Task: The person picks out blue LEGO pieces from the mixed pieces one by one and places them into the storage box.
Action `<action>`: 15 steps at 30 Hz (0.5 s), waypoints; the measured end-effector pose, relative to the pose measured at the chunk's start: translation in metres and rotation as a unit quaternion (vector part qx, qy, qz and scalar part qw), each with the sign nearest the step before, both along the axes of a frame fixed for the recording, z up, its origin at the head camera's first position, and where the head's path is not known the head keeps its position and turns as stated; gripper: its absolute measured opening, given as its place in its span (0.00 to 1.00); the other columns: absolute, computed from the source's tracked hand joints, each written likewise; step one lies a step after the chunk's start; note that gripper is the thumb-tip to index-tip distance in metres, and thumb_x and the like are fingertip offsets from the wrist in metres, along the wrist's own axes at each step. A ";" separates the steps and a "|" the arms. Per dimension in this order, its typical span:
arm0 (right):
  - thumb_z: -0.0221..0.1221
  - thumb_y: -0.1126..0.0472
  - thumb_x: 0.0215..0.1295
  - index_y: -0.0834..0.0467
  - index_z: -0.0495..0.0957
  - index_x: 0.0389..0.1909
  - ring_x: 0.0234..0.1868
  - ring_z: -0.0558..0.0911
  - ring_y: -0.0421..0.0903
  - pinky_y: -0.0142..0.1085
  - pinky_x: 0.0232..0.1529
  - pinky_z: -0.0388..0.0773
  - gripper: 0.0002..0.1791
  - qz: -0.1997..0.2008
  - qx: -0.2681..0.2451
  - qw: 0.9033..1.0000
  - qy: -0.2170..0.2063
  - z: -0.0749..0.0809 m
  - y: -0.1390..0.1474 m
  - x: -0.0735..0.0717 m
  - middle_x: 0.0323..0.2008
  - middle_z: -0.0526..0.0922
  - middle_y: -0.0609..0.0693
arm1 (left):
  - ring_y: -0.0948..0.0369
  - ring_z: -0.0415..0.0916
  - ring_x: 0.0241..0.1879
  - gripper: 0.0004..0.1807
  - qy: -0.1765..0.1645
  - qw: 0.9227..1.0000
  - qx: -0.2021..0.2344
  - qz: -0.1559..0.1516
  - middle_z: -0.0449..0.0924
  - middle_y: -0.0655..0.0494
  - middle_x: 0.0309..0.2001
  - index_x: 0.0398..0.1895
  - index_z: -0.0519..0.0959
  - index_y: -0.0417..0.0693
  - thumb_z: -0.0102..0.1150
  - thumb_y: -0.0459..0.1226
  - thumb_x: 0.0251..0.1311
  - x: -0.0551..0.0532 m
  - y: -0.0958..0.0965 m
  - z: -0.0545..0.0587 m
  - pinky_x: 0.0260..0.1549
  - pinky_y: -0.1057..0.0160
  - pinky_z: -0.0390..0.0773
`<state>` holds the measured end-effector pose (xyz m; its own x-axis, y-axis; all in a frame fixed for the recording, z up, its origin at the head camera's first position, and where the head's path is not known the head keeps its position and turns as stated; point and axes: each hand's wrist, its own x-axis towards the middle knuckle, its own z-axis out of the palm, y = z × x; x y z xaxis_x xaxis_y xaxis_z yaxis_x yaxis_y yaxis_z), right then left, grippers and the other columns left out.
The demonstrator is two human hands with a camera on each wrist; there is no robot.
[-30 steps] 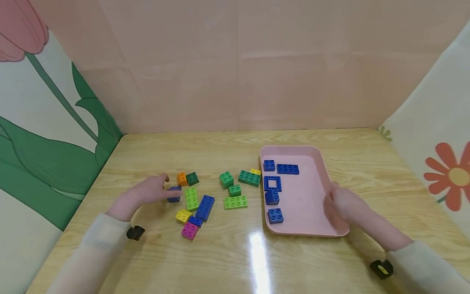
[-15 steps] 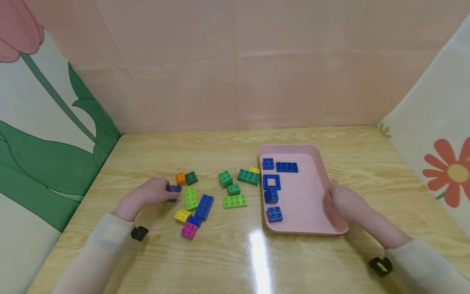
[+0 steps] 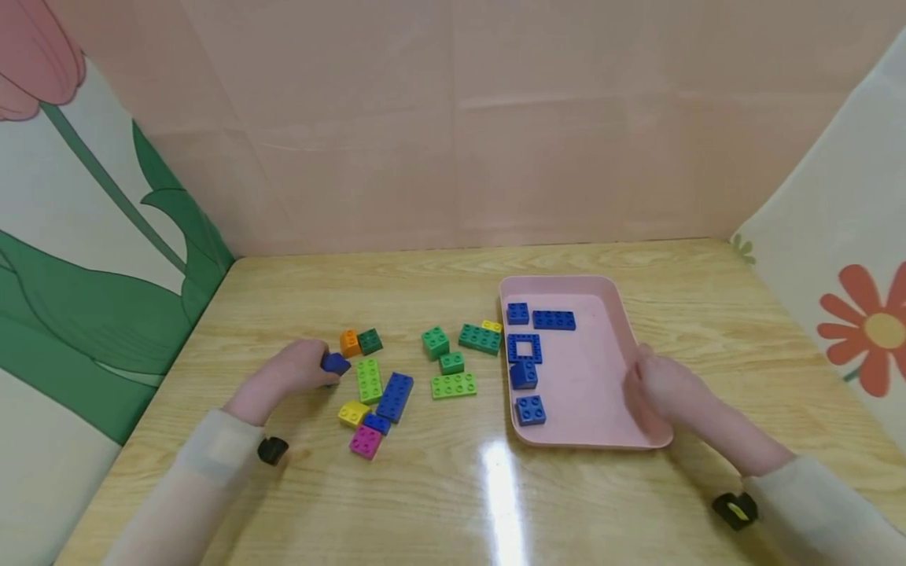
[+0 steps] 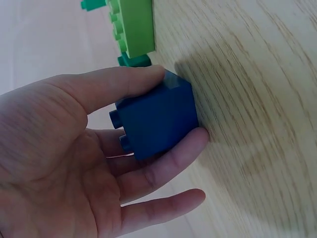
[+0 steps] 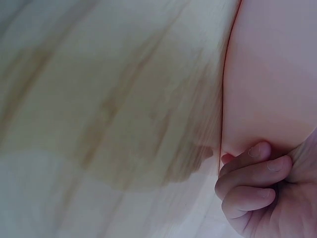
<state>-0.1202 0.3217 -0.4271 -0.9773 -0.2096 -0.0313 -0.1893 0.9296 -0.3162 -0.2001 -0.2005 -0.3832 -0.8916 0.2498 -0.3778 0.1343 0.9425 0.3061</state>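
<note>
My left hand (image 3: 292,368) pinches a blue toy brick (image 4: 161,119) between thumb and fingers, close over the table at the left. The brick's studs face the palm in the left wrist view, and one finger sticks out straight below it. My right hand (image 3: 668,387) grips the right side of a pink tray (image 3: 587,354). In the right wrist view its curled fingers (image 5: 252,173) lie against the tray wall. Along the tray's left side lie several blue bricks, among them a square frame piece (image 3: 524,348) and a long brick (image 3: 554,320).
Right of my left hand are a lime brick (image 3: 369,381), a long blue brick (image 3: 395,397), a yellow brick (image 3: 353,413) and a magenta brick (image 3: 366,442). Orange (image 3: 350,343) and dark green (image 3: 370,340) bricks lie behind. Several green bricks sit mid-table, left of the tray.
My left hand's spread fingers have closed on the blue brick, which has turned in their hold. The right hand keeps its place on the tray.
</note>
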 end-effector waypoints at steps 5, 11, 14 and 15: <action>0.43 0.67 0.69 0.68 0.61 0.35 0.20 0.70 0.47 0.43 0.20 0.70 0.06 0.003 -0.001 1.000 0.000 0.000 -0.001 0.000 0.18 0.69 0.51 | 0.52 0.75 0.39 0.19 0.003 1.000 0.002 0.003 0.79 0.45 0.39 0.47 0.76 0.32 0.66 0.38 0.59 -0.001 -0.001 -0.002 0.43 0.50 0.77; 0.42 0.66 0.70 0.68 0.61 0.35 0.20 0.71 0.48 0.44 0.21 0.71 0.07 0.001 -0.001 1.000 -0.007 0.001 -0.001 -0.001 0.18 0.70 0.52 | 0.52 0.76 0.40 0.19 0.003 1.000 0.008 0.012 0.79 0.45 0.40 0.47 0.75 0.33 0.66 0.38 0.60 -0.001 -0.002 -0.002 0.43 0.50 0.77; 0.42 0.66 0.69 0.68 0.61 0.35 0.20 0.72 0.48 0.45 0.21 0.72 0.07 0.002 0.000 1.000 -0.006 0.000 -0.001 0.000 0.18 0.70 0.52 | 0.52 0.76 0.41 0.19 0.002 1.000 0.009 0.015 0.79 0.44 0.41 0.47 0.74 0.34 0.66 0.37 0.60 0.000 -0.003 -0.002 0.44 0.50 0.77; 0.42 0.67 0.70 0.68 0.61 0.35 0.20 0.72 0.48 0.46 0.21 0.72 0.07 0.002 0.000 1.000 -0.007 0.000 0.000 0.000 0.18 0.70 0.52 | 0.51 0.76 0.41 0.19 0.001 1.000 0.009 0.016 0.78 0.44 0.41 0.48 0.74 0.34 0.66 0.37 0.60 0.000 -0.002 -0.002 0.44 0.50 0.77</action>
<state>-0.1207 0.3213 -0.4267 -0.9760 -0.2131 -0.0451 -0.1880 0.9289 -0.3192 -0.2002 -0.2029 -0.3851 -0.8999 0.2290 -0.3711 0.1058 0.9402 0.3237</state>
